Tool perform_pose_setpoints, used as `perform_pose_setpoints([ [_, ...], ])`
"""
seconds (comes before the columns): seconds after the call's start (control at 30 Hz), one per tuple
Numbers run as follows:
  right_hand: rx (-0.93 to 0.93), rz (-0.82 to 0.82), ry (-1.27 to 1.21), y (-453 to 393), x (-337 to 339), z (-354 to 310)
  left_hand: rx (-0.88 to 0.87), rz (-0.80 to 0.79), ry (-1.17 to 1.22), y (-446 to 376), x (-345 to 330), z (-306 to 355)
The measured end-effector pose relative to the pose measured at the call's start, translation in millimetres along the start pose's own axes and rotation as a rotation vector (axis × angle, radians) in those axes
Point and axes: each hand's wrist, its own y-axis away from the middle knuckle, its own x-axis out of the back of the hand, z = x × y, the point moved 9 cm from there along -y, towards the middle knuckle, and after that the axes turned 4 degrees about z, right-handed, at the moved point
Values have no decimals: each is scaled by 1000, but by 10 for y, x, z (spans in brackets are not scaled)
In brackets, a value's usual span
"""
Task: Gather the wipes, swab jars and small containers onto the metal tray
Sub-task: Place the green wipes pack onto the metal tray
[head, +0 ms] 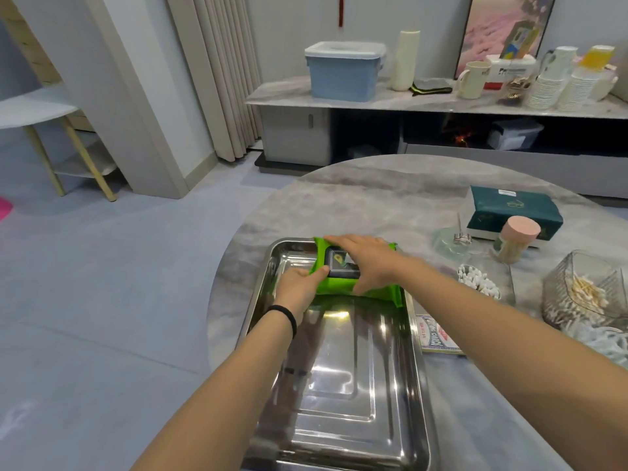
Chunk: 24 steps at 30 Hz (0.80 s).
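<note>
A green pack of wipes with a dark lid lies at the far end of the metal tray. My left hand grips its near left edge, thumb on the lid. My right hand lies flat across its top, fingers spread over the far edge. To the right of the tray stand a clear jar of white cotton swabs, a jar with a pink lid and a ribbed glass container of wooden-stick swabs.
A box of playing cards lies against the tray's right rim. A teal tissue box and a small glass dish sit further back on the round marble table. A sideboard with a blue bin stands behind.
</note>
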Motion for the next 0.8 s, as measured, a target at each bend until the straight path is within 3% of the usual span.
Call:
perform_pose_setpoints([
  [0.23,-35,-53,9,39,-88,80,-110,10,-185,40,-36,100],
  [0.43,-64,34,-60,389,-4,62,-145,18,-364,332,-27,277],
  [0.63,-121,130,-81,1138,182,66,-271,6,-446,948,-275,595],
  [0.8,-211,219,-87,1983,287,242,-381,-108,-499,1643,-825,709],
])
